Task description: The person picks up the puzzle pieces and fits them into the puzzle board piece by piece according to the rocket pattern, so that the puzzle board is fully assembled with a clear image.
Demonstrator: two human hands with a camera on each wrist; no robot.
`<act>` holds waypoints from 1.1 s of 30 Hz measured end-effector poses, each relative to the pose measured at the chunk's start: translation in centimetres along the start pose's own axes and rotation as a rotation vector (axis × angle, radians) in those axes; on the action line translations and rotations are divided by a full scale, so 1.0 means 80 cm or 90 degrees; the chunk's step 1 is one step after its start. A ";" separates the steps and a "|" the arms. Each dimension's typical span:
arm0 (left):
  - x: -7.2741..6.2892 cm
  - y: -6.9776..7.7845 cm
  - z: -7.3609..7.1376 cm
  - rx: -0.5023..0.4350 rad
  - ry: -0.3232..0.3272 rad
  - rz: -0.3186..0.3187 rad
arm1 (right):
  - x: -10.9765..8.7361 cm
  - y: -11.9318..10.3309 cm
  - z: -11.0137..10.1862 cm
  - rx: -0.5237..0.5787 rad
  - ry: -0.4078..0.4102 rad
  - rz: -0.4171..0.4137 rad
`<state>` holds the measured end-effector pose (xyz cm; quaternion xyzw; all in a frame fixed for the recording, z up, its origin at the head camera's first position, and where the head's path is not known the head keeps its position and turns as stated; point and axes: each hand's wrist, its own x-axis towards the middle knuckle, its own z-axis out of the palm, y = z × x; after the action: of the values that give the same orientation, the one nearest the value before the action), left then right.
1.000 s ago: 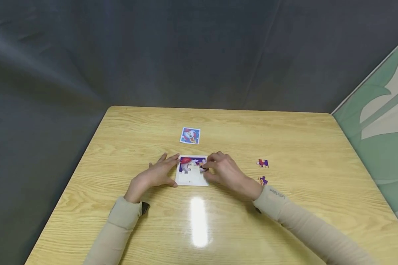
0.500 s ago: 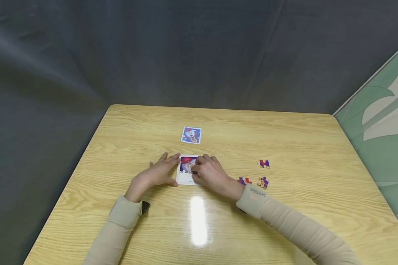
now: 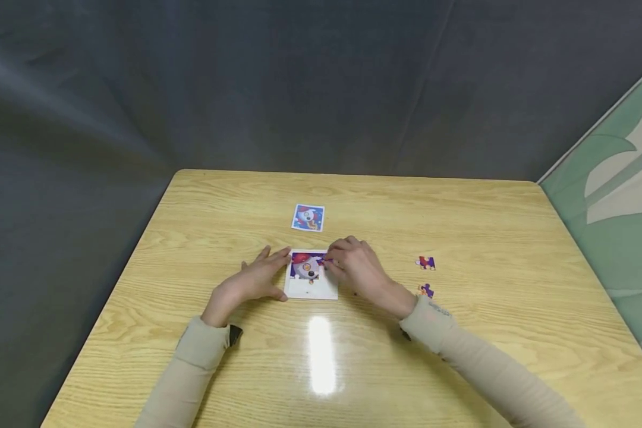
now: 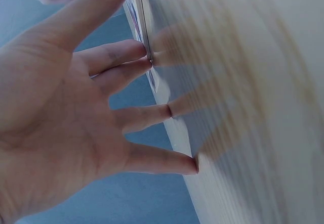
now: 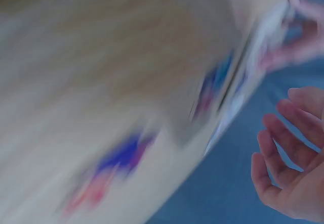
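Note:
A white puzzle tray [image 3: 321, 291] lies on the table with its upper part filled by jigsaw pieces [image 3: 303, 268] that show a white animal face and a red cap. My left hand [image 3: 248, 280] rests at the tray's left side. In the left wrist view its fingers [image 4: 144, 117] are spread, tips on the tabletop and against the tray edge. Over the tray's upper right corner is my right hand [image 3: 361, 270]. The right wrist view shows that hand's fingers [image 5: 276, 153] relaxed and loosely bent, with nothing seen between them. The right hand covers that corner in the head view.
To the right lie two loose pieces, a red and purple one [image 3: 425, 263] and an orange and purple one [image 3: 425, 290]. Behind the tray is a small picture card [image 3: 308, 218]. The wooden table [image 3: 235, 202] meets a dark curtain [image 3: 321, 89] at its far edge.
My right hand moved left over the tray with a piece, then back right and slightly away. A face piece with eye and nose now sits mid-tray. My left hand stayed put.

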<state>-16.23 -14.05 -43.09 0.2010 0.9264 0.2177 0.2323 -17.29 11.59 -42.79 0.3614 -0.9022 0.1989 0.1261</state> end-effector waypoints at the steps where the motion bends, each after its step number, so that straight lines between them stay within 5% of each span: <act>1: 0.000 0.001 0.000 0.000 -0.001 0.000 | -0.006 0.013 -0.011 0.007 0.018 0.013; 8: 0.002 0.004 -0.002 -0.001 -0.004 -0.004 | -0.085 0.116 -0.070 0.040 0.051 0.138; 15: 0.000 0.003 0.000 -0.007 -0.003 0.007 | -0.153 0.149 -0.089 0.052 0.004 0.136; 33: 0.002 0.001 0.000 -0.002 0.002 0.002 | -0.155 0.168 -0.082 -0.068 0.035 -0.027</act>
<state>-16.33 -13.95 -43.11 0.2016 0.9262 0.2196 0.2308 -17.42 30.85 -45.18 0.3680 -0.8997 0.1578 0.1739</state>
